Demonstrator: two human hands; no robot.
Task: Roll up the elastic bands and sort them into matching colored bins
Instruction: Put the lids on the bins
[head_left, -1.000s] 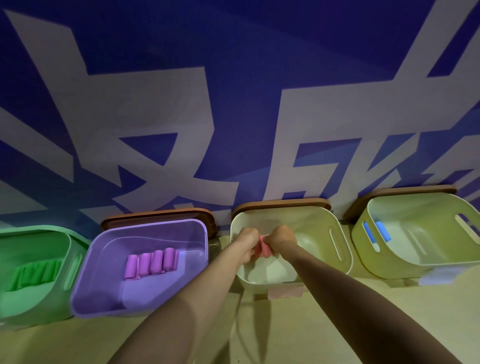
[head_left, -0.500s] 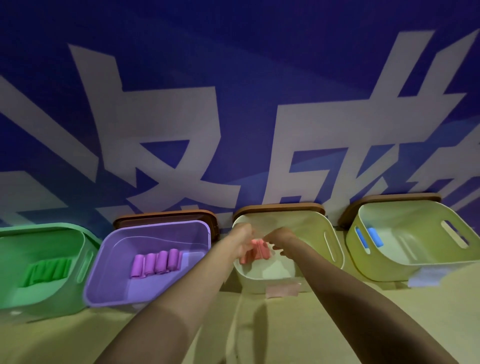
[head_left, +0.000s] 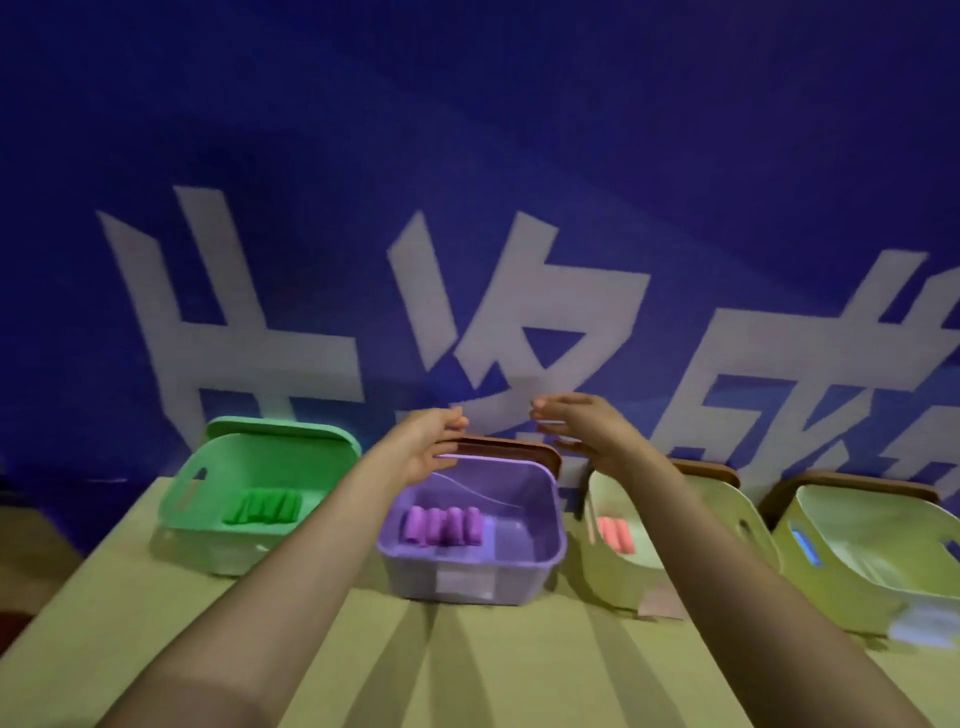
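Since the rolled elastic bands lie in tidy rows, one colour to a container, the sorting looks well advanced: the pink rolled bands sit low inside the pale cream plastic bin, apparently matched by the small pink tag at that bin's foot, not by the bin's own colour. Just left of it, four purple rolled bands line the floor of the translucent purple plastic bin, and further left the green rolled bands rest in the green plastic bin. At the far right a blue roll shows against the inner wall of a pale yellow-green bin, with a bluish tag in front. The two pale bins look tipped toward the viewer, probably so their contents stay easy to see and reach. Above the purple bin's far rim the left hand and the right hand hover apart, palms facing; each grip is slack, fingers extended, with nothing in it. No loose band shows, so I judge both hands free to fetch one from out of view. All four bins stand in a line on the tan counter, brown lids tucked behind, against a blue wall banner with large white characters.
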